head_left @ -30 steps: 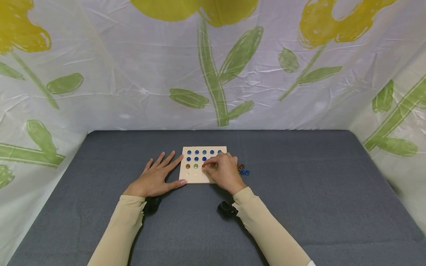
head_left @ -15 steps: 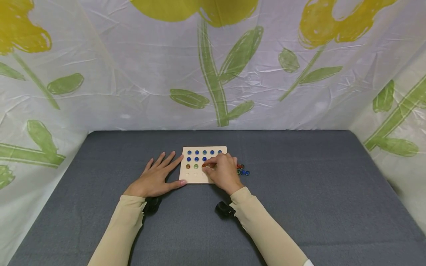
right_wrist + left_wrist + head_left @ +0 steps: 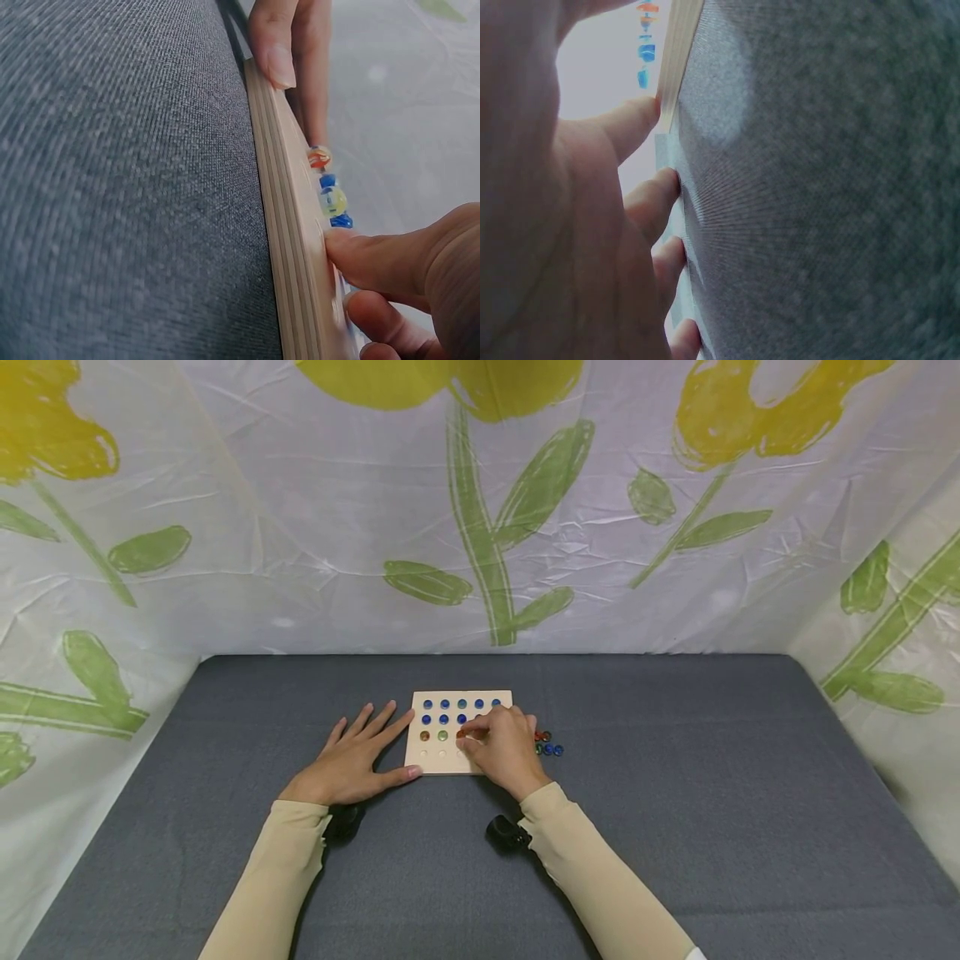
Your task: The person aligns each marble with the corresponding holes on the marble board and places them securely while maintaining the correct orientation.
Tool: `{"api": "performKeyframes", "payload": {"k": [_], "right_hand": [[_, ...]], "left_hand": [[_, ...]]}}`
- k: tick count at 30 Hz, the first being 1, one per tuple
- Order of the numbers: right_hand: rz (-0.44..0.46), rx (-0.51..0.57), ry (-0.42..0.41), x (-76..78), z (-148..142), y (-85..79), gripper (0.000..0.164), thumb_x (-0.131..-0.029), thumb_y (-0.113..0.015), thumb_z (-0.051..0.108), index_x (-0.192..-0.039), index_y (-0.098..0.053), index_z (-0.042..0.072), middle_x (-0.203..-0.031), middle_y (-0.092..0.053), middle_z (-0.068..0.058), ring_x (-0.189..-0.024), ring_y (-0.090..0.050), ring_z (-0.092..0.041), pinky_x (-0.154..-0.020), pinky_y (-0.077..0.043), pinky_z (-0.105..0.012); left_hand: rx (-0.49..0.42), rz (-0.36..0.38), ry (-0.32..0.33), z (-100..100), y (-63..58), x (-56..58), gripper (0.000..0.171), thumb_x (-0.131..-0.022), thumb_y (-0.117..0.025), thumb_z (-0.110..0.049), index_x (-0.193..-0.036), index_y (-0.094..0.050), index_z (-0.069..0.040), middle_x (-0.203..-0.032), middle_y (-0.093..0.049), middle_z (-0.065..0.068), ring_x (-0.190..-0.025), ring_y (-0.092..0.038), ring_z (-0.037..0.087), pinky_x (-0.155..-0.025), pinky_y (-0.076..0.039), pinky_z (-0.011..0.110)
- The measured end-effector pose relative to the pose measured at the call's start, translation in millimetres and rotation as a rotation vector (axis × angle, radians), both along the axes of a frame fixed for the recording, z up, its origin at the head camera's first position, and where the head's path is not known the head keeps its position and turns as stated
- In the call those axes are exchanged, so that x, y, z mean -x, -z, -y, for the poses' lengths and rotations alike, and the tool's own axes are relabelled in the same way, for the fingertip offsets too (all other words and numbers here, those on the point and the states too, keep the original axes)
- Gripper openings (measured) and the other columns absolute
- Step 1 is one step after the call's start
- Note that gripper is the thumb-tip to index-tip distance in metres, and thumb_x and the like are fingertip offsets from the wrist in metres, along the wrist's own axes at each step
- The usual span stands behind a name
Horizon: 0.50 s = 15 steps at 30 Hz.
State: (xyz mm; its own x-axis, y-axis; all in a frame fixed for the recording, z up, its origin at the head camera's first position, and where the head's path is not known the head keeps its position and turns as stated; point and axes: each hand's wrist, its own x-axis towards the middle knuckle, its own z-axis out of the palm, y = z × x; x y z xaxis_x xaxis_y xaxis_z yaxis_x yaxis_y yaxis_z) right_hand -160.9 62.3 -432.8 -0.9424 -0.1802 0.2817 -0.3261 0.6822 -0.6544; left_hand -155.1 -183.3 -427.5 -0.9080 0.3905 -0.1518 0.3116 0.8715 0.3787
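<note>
A pale wooden board point(image 3: 450, 765) with rows of round hollows lies on the table. Blue marbles point(image 3: 444, 719) sit in its two far rows. In the third row are a reddish-brown marble point(image 3: 425, 736) and a green one point(image 3: 442, 736). My right hand point(image 3: 508, 752) pinches an orange marble point(image 3: 461, 734) at the hollow beside the green one and covers the board's right part. My left hand point(image 3: 348, 767) lies spread at the left, its thumb and index fingertip on the board's edge. The right wrist view shows the board's layered side point(image 3: 274, 187) and that left thumb point(image 3: 279, 64).
Several loose marbles point(image 3: 548, 749), blue, red and green, lie on the table just right of the board, partly behind my right hand. The dark grey cloth point(image 3: 675, 827) covers the tabletop. A white sheet point(image 3: 315, 527) with painted flowers hangs behind it.
My right wrist has shifted slightly left over the second, while its fingertips stay at the same hollow with the orange marble. The left hand and the board have stayed put.
</note>
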Motion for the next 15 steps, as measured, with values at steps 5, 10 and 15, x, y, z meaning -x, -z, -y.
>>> {"api": "performKeyframes", "payload": {"k": [5, 10, 15], "right_hand": [[0.011, -0.004, -0.003, -1.9, -4, -2.3, 0.013, -0.081, -0.088, 0.016, -0.092, -0.084, 0.009, -0.077, -0.066, -0.002, -0.077, -0.053, -0.02, -0.077, -0.034, -0.044], [-0.01, -0.008, -0.007, -4.1, -11, -4.1, 0.017, -0.081, -0.088, 0.016, -0.095, -0.084, 0.008, -0.078, -0.066, -0.002, -0.076, -0.053, -0.02, -0.077, -0.033, -0.043], [-0.047, -0.006, -0.016, -7.9, -23, -6.8, 0.017, -0.081, -0.088, 0.015, -0.096, -0.083, 0.008, -0.077, -0.065, -0.001, -0.076, -0.052, -0.02, -0.077, -0.033, -0.044]], "left_hand": [[0.006, 0.01, 0.002, 1, 1.1, 0.4, 0.091, -0.093, -0.06, -0.066, -0.163, -0.025, -0.02, -0.168, -0.017, 0.015, -0.153, -0.007, 0.045, -0.118, -0.003, 0.068], [-0.001, 0.012, 0.006, 0, 1.7, 0.5, 0.091, -0.093, -0.06, -0.067, -0.163, -0.025, -0.02, -0.168, -0.016, 0.015, -0.153, -0.006, 0.045, -0.118, -0.002, 0.068], [0.001, 0.012, 0.009, 0, 2.2, 0.9, 0.092, -0.092, -0.058, -0.068, -0.163, -0.024, -0.021, -0.168, -0.016, 0.014, -0.153, -0.006, 0.044, -0.118, -0.002, 0.068]]}}
